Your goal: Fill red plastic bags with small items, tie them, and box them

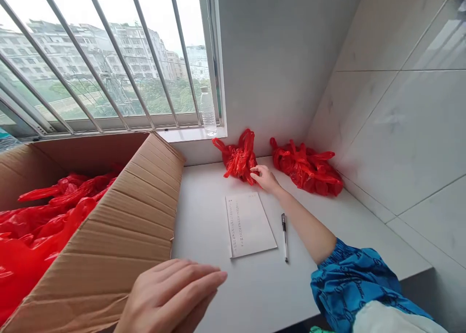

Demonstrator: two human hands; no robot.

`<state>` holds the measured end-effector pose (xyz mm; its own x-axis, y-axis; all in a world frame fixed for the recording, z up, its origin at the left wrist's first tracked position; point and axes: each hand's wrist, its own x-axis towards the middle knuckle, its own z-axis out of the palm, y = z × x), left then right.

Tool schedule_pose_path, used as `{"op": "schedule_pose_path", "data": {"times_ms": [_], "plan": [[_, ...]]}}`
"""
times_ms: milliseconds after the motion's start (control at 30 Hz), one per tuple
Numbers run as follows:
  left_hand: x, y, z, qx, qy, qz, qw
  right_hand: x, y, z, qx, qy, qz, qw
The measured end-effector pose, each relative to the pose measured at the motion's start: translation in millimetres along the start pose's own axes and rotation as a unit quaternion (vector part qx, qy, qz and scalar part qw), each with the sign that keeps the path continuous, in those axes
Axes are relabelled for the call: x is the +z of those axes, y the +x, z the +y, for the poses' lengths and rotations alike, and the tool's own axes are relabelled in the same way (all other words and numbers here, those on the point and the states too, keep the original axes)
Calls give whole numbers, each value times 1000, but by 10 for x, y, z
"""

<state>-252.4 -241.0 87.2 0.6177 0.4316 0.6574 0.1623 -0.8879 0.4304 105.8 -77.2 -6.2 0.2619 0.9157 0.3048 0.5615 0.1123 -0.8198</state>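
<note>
My right hand [264, 178] reaches across the white surface to the right side of a tied red plastic bag [240, 159]. Its thumb and forefinger are curved and apart at the bag's edge, with no clear grip on it. Low in the view, my left hand [171, 294] hovers beside the cardboard box with its fingers stretched out and nothing in them. Between the hands lies a white notebook [255, 224] with handwritten columns. A black-capped pen [284, 238] rests to the right of it, beneath my right forearm.
The open cardboard box [134, 221] on the left holds several red plastic bags [73, 202]. Another red bag [306, 168] lies against the tiled wall [407, 139]. A clear water bottle [208, 112] stands on the sill by the barred window [120, 56].
</note>
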Motion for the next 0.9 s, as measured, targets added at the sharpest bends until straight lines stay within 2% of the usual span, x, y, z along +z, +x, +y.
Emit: {"op": "schedule_pose_path", "data": {"times_ms": [67, 133, 200, 300, 400, 467, 567, 667, 833, 900], "plan": [[228, 25, -84, 10, 21, -87, 996, 38, 165, 38, 12, 9, 12, 1000], [427, -6, -192, -7, 35, -117, 992, 62, 246, 83, 22, 29, 13, 999], [544, -82, -311, -38, 34, -112, 992, 49, 267, 118, 29, 57, 23, 998], [568, -202, -458, -91, 11, -110, 990, -53, 240, 98, 26, 107, 70, 991], [544, -228, -534, -137, -38, -104, 984, -201, 164, -40, 5, 151, 116, 982], [570, -182, -560, -172, -78, -97, 977, -278, 83, -173, -13, 169, 120, 978], [691, -68, -607, -230, -123, -72, 963, -322, -87, -340, -42, 184, 53, 981], [850, 30, -695, -256, -125, -29, 958, -291, -318, -374, -70, 181, -36, 980], [1036, 121, -895, -247, 2, 82, 966, -219, -783, -228, -68, 61, -140, 986], [1102, 179, -960, -251, 69, 131, 957, -203, -933, -199, -63, 28, -132, 989]]}}
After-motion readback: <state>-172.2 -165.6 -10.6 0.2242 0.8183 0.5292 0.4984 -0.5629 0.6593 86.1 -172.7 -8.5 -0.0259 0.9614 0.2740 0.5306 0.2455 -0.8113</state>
